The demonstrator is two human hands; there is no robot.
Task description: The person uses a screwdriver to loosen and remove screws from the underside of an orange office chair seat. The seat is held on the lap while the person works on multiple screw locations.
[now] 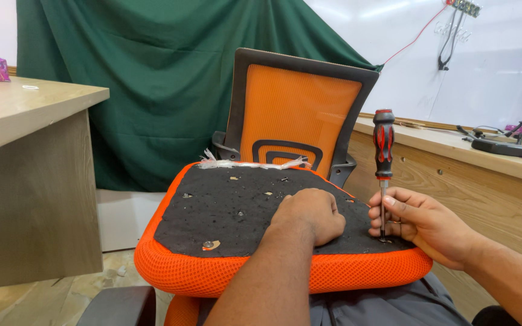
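Observation:
An orange mesh chair seat lies upside down on my lap, its black fabric underside facing up with several small screws and washers in it. My left hand rests on the black underside as a closed fist, holding nothing visible. My right hand pinches the metal shaft of a red and black screwdriver, which stands upright with its tip on the seat's right rear corner. A silver washer sits near the front left edge.
The orange chair backrest with its black frame leans behind the seat against a green curtain. A wooden desk stands at the left, a wooden counter with tools and cables at the right.

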